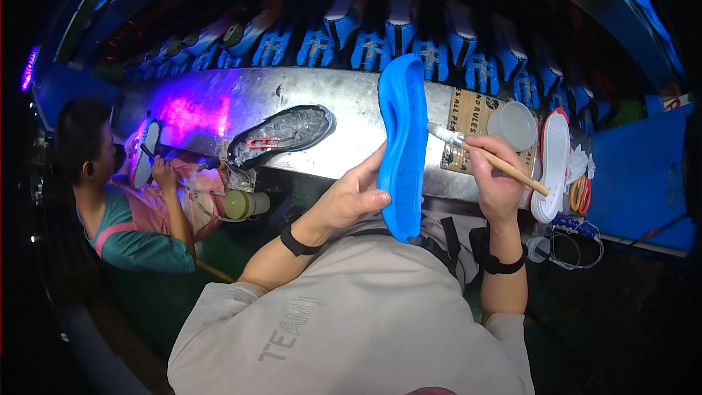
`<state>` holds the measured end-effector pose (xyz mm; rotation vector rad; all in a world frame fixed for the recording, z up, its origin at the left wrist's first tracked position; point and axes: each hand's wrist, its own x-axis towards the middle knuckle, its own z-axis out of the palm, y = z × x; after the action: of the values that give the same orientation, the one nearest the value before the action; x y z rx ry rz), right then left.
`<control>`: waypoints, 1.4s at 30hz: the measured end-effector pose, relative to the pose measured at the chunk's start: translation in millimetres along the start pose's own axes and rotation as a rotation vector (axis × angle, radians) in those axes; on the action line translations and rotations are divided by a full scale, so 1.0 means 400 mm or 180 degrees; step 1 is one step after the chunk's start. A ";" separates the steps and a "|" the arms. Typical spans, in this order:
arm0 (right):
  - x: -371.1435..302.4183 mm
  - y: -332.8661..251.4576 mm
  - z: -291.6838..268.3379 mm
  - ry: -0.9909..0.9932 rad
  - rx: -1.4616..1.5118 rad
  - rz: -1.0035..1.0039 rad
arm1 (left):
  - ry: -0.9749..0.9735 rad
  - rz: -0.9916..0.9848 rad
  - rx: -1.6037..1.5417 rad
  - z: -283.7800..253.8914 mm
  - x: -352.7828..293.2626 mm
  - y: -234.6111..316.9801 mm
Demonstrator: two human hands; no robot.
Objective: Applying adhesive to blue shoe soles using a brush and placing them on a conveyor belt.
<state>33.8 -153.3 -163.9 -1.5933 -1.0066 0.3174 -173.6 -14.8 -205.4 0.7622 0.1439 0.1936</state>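
Observation:
In my left hand is a blue shoe sole, held upright by its lower half with the thumb across its near side. My right hand pinches the wooden handle of a brush. The brush's pale bristles point left and lie close to the sole's right edge; whether they touch it I cannot tell. On the metal bench, left of the sole, lies a dark shoe piece with a red loop on it. A white sole with a red rim rests to the right of my right hand.
A translucent cup stands on brown cardboard on the metal bench. Orange-handled scissors lie at the right. Behind, shoes stand on blue holders in a row. At left, a co-worker holds another shoe.

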 end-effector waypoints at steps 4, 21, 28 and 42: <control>0.011 -0.007 0.009 0.0034 -0.0216 -0.0230 | -0.0044 -0.0039 0.0157 0.009 -0.001 0.015; -0.033 -0.043 -0.010 -0.0277 0.0074 0.0009 | 0.0039 0.0044 0.0662 -0.014 0.013 0.036; -0.041 -0.053 -0.001 -0.0468 -0.0253 -0.0576 | 0.0024 -0.0059 0.0577 -0.009 0.009 0.054; -0.055 -0.068 0.017 -0.0171 -0.0055 -0.0460 | 0.0266 0.0220 0.0839 -0.008 0.006 0.063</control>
<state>4.3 -166.0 -148.2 -1.5250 -1.1621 0.2542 -174.8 5.5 -190.4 1.0228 0.2254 0.2757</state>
